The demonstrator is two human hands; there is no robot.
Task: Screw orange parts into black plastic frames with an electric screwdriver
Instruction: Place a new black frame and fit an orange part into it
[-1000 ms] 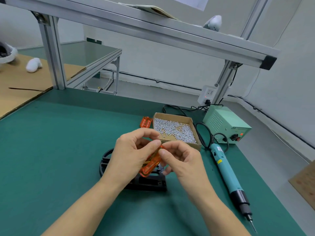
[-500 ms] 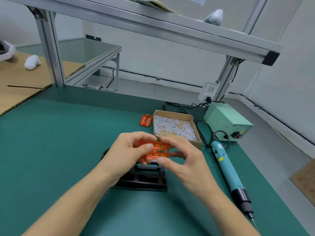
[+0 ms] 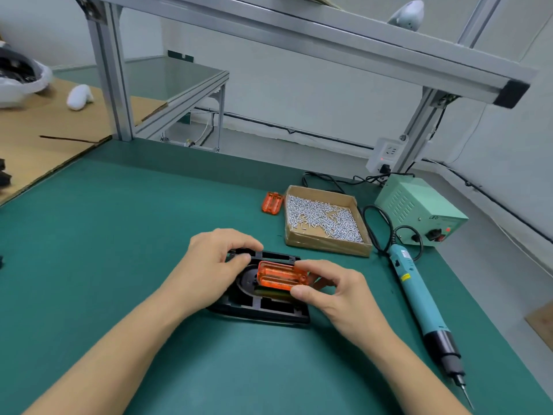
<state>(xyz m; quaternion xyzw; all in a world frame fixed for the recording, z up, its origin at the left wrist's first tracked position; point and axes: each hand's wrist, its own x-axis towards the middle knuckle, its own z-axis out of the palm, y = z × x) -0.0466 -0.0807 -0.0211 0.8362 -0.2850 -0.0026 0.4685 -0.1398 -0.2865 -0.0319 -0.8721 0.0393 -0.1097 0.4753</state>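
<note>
The right hand [image 3: 335, 290] pinches an orange part [image 3: 281, 276] between thumb and fingers, holding it on the black frame [image 3: 269, 307]. The left hand [image 3: 215, 262], just left of that pinch, curls its fingers over the frame's far left edge. A screwdriver [image 3: 419, 301] lies on the green mat [image 3: 119, 235] to the right, a box of screws [image 3: 324, 220] beyond, with a second orange part [image 3: 272, 202] beside it.

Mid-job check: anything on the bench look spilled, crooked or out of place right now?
Nothing stands out. The screws stay inside the cardboard box, a spare orange part lies beside it, and the electric screwdriver rests on the mat. The right hand holds the orange part over the black frame, which the left hand steadies.
</note>
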